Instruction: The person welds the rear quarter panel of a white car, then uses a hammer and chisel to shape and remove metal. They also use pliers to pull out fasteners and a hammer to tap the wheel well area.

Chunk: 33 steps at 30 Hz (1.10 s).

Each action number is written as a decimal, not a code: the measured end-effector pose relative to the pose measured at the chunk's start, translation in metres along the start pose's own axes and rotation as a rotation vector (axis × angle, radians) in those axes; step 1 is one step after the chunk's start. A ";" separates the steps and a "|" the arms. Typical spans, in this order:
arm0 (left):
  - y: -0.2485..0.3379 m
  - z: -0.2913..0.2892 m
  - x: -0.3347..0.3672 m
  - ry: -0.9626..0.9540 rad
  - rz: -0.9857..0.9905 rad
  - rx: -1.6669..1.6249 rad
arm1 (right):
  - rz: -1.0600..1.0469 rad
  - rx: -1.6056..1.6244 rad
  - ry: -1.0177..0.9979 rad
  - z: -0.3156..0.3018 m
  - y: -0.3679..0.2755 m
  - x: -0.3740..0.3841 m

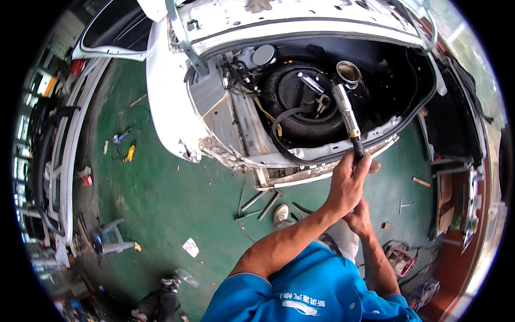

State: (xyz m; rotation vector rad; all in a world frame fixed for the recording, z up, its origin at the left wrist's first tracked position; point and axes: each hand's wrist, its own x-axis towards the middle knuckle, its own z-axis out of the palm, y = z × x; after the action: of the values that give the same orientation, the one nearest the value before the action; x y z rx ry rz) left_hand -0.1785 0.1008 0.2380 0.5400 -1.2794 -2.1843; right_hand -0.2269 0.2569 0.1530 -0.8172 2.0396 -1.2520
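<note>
My left hand is closed round the black grip of a long silver power tool with a brass-coloured ring. The tool points away from me over the rear edge of an open car boot. At its far end is a round, cup-like head, brownish inside; whether it is joined to the tool is hard to tell. Just below the left hand, my right hand is closed, and the left one partly hides what it holds. Inside the boot, a small silver tool and a metal clamp-like piece lie on the black spare-wheel area.
The white car body has a torn, bare lower corner. A T-handled tool and bars lie on the green floor by my shoe. A small stool stands at left, a bench at right, cables nearby.
</note>
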 end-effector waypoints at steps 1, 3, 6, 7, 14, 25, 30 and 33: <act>-0.011 0.000 0.003 0.034 0.019 0.009 | -0.028 0.009 -0.041 0.004 0.003 0.009; -0.024 -0.002 0.010 0.124 0.030 0.024 | -0.048 -0.015 -0.124 0.011 0.008 0.030; -0.028 -0.005 0.029 0.254 0.017 0.160 | -0.066 -0.071 -0.166 0.009 0.016 0.063; -0.030 -0.003 0.037 0.312 0.019 0.071 | -0.081 -0.070 -0.189 0.007 0.026 0.074; -0.053 0.020 0.102 0.734 0.062 -0.095 | -0.176 0.079 -0.605 -0.061 0.023 0.171; -0.088 -0.021 0.091 1.339 0.137 0.938 | -0.279 -0.224 -0.875 -0.054 0.022 0.234; -0.076 -0.054 0.087 0.866 0.527 1.501 | -0.149 -0.266 -1.000 -0.023 0.033 0.230; -0.091 -0.089 0.093 0.716 0.349 1.431 | -0.022 -0.136 -1.054 -0.008 0.035 0.219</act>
State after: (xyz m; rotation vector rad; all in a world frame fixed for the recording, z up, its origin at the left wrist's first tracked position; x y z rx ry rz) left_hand -0.2205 0.0193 0.1099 1.2946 -2.0518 -0.3773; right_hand -0.3773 0.1078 0.0859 -1.2189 1.2382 -0.4725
